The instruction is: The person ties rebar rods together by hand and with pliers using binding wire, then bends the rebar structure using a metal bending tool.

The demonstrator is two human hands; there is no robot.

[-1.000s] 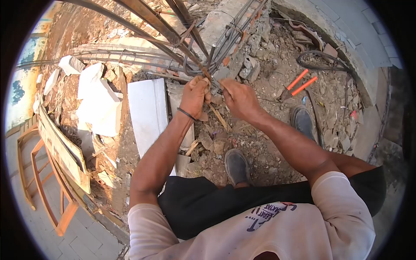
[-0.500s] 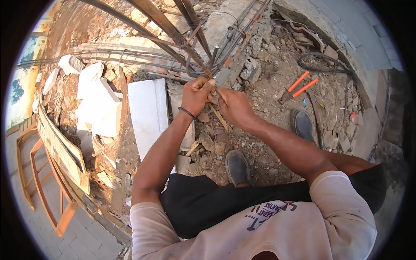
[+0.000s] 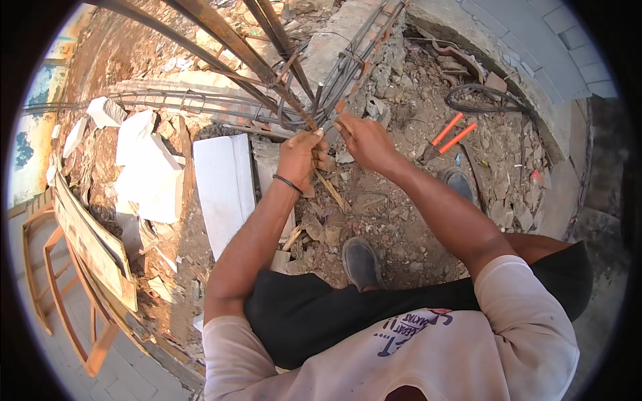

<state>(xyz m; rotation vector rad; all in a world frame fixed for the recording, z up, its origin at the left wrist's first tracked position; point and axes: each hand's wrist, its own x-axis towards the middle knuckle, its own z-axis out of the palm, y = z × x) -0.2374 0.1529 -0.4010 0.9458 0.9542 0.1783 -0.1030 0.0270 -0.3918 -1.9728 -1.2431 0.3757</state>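
My left hand (image 3: 304,157) is closed in a pinch at the foot of the rusty upright steel bars (image 3: 247,50), its thumb against the lower end of one bar. To its right, my right hand (image 3: 366,144) is closed too, fingertips pinched and pointing toward the bars, a small gap from the left. Whatever either pinch holds is too small or hidden to make out. Just beyond the hands, a bundle of long steel rods (image 3: 348,70) lies along the broken concrete edge. Pliers with orange handles (image 3: 449,138) rest on the rubble to the right.
A white slab (image 3: 224,194) and broken white pieces (image 3: 150,180) lie to the left, with wooden frames (image 3: 57,267) beyond. A coil of dark cable (image 3: 485,97) sits by the low concrete wall (image 3: 535,113). Loose rubble surrounds my shoes (image 3: 362,260).
My hands have come slightly apart, the right one turning with its fingertips raised. The whole view has shifted a little. The pliers stay on the ground.
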